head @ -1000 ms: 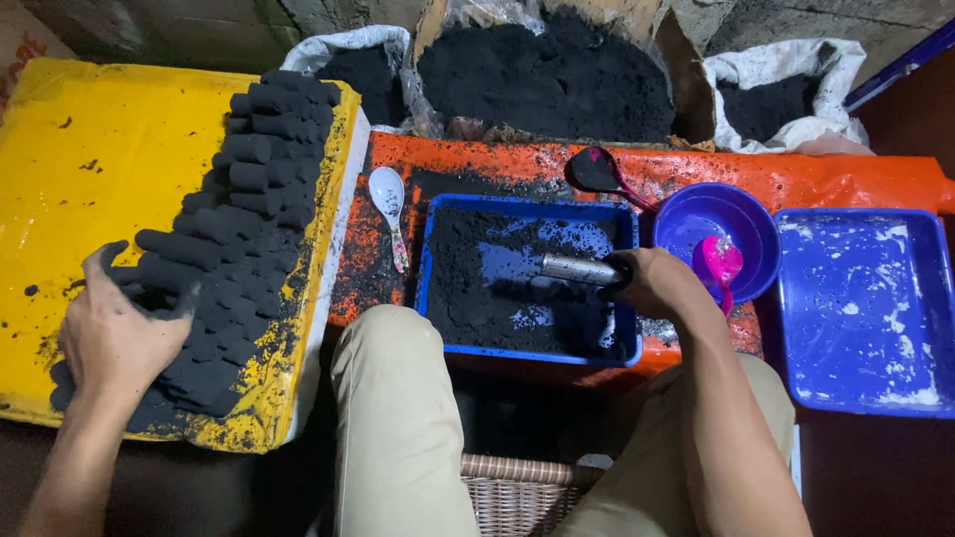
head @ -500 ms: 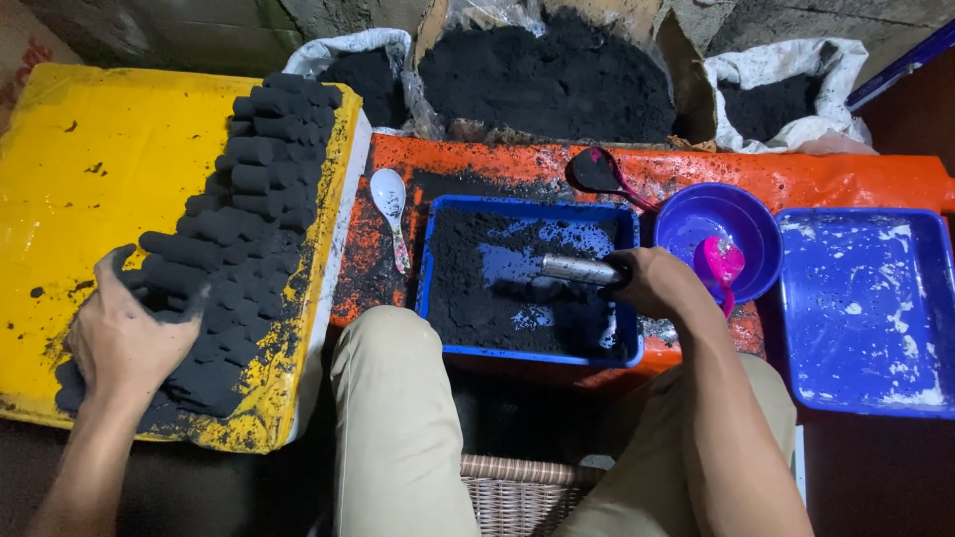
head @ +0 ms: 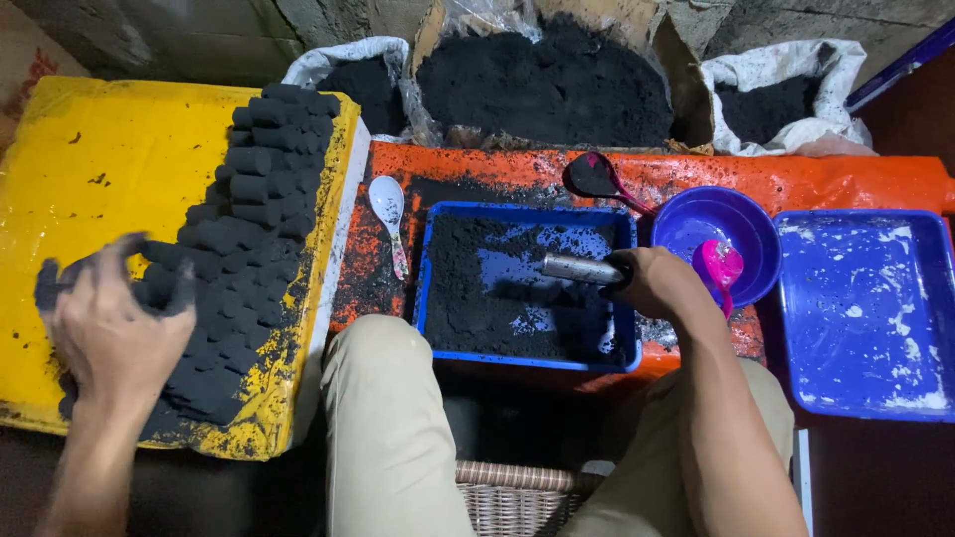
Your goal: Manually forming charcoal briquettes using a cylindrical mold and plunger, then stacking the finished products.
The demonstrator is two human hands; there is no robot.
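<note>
Setting down briquettes, the left hand (head: 114,333) hovers spread and empty over black charcoal briquettes (head: 244,249) at nine o'clock, while the right hand (head: 662,283) grips a metal tube mould (head: 582,268) over the blue tray (head: 433,288), seemingly due for refilling.

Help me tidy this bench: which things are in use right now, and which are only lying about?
In use:
left hand on the black briquettes
right hand holding the metal tube
blue tray of black powder

Lying about:
white spoon
purple bowl
empty blue tray
</note>
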